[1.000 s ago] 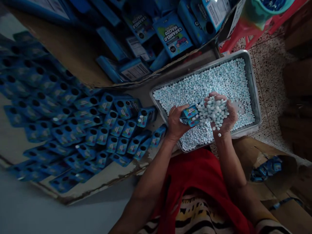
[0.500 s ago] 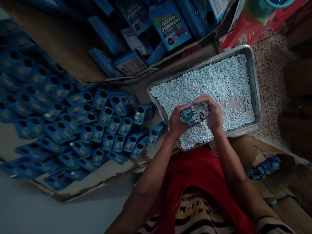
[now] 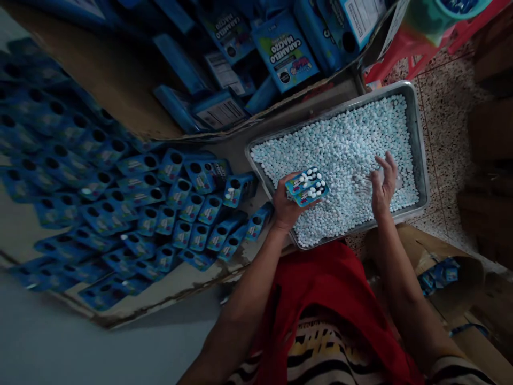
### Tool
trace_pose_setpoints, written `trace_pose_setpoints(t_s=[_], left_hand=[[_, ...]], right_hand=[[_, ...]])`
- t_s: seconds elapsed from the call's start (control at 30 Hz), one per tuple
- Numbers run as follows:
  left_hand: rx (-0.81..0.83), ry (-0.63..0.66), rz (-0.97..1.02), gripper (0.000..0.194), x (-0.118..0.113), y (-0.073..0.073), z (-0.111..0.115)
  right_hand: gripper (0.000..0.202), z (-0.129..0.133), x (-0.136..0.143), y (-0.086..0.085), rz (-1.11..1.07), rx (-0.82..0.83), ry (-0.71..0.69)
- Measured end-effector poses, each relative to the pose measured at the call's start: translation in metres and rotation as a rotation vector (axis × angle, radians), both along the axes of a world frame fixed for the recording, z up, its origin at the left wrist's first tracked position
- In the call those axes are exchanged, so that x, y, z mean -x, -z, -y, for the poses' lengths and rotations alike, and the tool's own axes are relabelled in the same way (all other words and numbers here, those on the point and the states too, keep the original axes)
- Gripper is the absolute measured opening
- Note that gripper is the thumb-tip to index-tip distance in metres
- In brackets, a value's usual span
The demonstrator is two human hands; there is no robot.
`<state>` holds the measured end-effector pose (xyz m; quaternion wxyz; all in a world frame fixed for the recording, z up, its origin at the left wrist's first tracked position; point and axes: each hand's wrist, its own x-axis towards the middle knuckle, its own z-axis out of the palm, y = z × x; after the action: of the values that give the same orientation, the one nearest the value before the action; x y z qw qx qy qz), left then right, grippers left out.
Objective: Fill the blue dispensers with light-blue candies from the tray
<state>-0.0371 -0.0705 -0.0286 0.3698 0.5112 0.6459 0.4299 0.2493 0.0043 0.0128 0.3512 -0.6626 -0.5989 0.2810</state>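
My left hand (image 3: 284,206) is closed around two small blue candy boxes (image 3: 306,187) over the left part of a metal tray (image 3: 421,155). White candies lie on the top faces of both boxes, around their holes. Small white and pale blue candies (image 3: 336,139) fill most of the tray. Over its right side, my right hand (image 3: 385,184) is open with fingers spread and holds nothing that I can see. Beside the tray on the left, many blue boxes (image 3: 200,208) stand on the table with round holes facing up.
A large cardboard carton (image 3: 120,101) of blue boxes stands beyond the table boxes. At the upper right, a teal container (image 3: 460,16) rests on a red stool (image 3: 395,64). Below right is an open carton (image 3: 404,246) with blue packets. The table edge (image 3: 160,305) runs along the lower left.
My right hand has left the boxes and moved right, its fingers opening. The heap of candies over the boxes has gone, leaving a few on top. My left hand shifted slightly left.
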Motion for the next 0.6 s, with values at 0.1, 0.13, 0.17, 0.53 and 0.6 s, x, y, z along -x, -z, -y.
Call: trace_pose_setpoints(t_s=[0.1,0.13,0.17,0.53,0.6], left_hand=[[-0.011,-0.165,0.093,0.096,0.001,0.017,-0.013],[-0.023,-0.217,0.105,0.097,0.000,0.025,-0.020],[-0.035,-0.263,0.117,0.098,-0.003,0.034,-0.027],[0.033,-0.347,0.347,0.099,-0.106,0.051,-0.063],[0.036,-0.346,0.407,0.097,-0.126,0.037,-0.063]], right_hand=[[0.060,-0.031,-0.017,0.033,0.170,-0.093,-0.016],[0.060,-0.041,-0.017,0.043,0.198,-0.110,-0.019],[0.060,-0.049,-0.014,0.052,0.220,-0.122,-0.023],[0.047,-0.031,0.070,0.052,-0.296,-0.037,0.028],[0.045,-0.024,0.077,0.046,-0.474,0.000,0.146]])
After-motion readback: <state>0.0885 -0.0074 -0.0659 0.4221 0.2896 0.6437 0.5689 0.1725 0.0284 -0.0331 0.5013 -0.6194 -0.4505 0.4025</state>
